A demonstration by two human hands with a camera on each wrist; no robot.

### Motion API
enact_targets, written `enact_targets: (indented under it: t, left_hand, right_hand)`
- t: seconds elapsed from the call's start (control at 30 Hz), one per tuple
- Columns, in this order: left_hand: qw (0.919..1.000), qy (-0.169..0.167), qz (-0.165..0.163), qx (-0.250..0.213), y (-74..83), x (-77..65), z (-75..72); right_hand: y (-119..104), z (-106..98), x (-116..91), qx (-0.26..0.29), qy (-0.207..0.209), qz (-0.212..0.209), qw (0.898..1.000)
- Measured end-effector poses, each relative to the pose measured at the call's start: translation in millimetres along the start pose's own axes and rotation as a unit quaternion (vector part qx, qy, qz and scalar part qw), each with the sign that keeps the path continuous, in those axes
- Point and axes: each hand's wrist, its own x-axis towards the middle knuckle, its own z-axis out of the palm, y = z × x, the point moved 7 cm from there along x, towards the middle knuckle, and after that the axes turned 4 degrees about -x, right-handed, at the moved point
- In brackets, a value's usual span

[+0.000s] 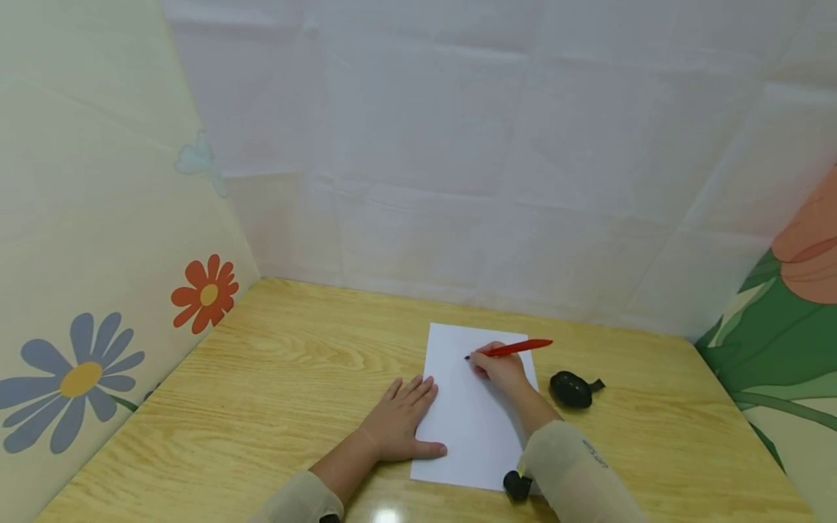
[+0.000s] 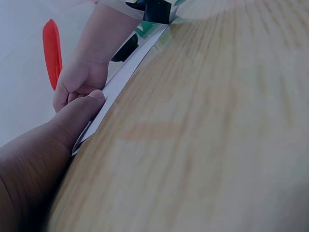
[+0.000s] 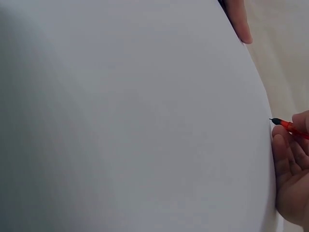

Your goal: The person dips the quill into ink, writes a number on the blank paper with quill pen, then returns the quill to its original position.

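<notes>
A white sheet of paper (image 1: 458, 436) lies on the wood-grain table. My right hand (image 1: 502, 369) pinches a red pen (image 1: 523, 348), its dark tip pointing left at the upper part of the sheet. In the right wrist view, the pen's black tip section (image 3: 276, 121) sticks out past the fingertips, right at the paper's surface. My left hand (image 1: 403, 425) rests flat along the sheet's left edge, fingers straight and thumb out over the paper. The left thumb (image 2: 82, 108) presses near that edge in the left wrist view. I see no clear marks on the sheet.
Right of the paper sits a glossy black rounded object (image 1: 571, 390) with a short tab. A smaller black object (image 1: 517, 486) is at the sheet's lower right corner, beside the right sleeve (image 1: 578, 465). A white cloth wall (image 1: 418, 218) borders the table (image 1: 294, 363) behind, with flower-print walls at both sides.
</notes>
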Motion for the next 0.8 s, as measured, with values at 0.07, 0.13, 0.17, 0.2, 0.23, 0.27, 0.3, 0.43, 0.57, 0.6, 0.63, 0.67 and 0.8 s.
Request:
enact_targets:
  t: [0.07, 0.13, 0.17, 0.2, 0.23, 0.27, 0.3, 0.43, 0.57, 0.6, 0.63, 0.67, 0.8]
  left_hand:
    - [1.0000, 0.000, -0.001, 0.000, 0.0, 0.1, -0.2]
    - [1.0000, -0.001, -0.001, -0.002, 0.4, -0.2, -0.6]
    - [1.0000, 0.000, 0.000, -0.002, 0.8, -0.5, -0.8]
    - [1.0000, -0.001, 0.000, -0.002, 0.9, -0.5, -1.1]
    - [1.0000, -0.001, 0.000, -0.001, 1.2, -0.7, -1.3]
    - [1.0000, -0.002, 0.001, 0.000, 1.5, -0.8, -1.4]
    - [1.0000, -0.002, 0.001, 0.002, 1.9, -1.1, -1.7]
    - [1.0000, -0.003, 0.001, 0.007, 1.5, -0.7, -1.1]
    - [1.0000, -0.003, 0.001, 0.005, 0.7, -0.4, 0.2]
    - [1.0000, -0.003, 0.001, 0.006, 0.6, -0.3, 0.4]
    - [1.0000, -0.002, 0.001, 0.006, 0.5, -0.3, 0.4]
    - [1.0000, -0.002, 0.002, 0.006, 0.6, -0.3, 0.3]
    - [1.0000, 0.001, 0.003, 0.005, 0.8, -0.1, 0.1]
  right_hand:
    - [0.0, 0.5, -0.1, 0.000, -0.003, -0.002, 1.000]
    - [0.1, 0.8, -0.7, -0.001, -0.005, -0.002, 1.000]
    - [0.2, 1.0, -0.9, -0.002, -0.007, -0.004, 1.000]
    - [0.2, 1.2, -1.3, -0.002, -0.008, -0.004, 1.000]
    - [0.2, 1.4, -1.8, -0.003, -0.009, -0.006, 1.000]
    - [0.1, 1.6, -2.3, -0.003, -0.010, -0.007, 1.000]
    - [0.1, 1.8, -3.0, -0.004, -0.011, -0.007, 1.000]
    - [-0.6, 2.6, -4.7, -0.007, -0.014, -0.008, 1.000]
    - [-1.2, 3.6, -5.2, -0.011, -0.018, -0.005, 1.000]
    - [-1.4, 3.9, -5.4, -0.012, -0.019, -0.006, 1.000]
    - [-1.3, 4.0, -5.8, -0.013, -0.019, -0.005, 1.000]
    - [-1.2, 4.2, -5.7, -0.013, -0.019, -0.006, 1.000]
    - [0.1, 5.1, -5.5, -0.015, -0.021, -0.006, 1.000]
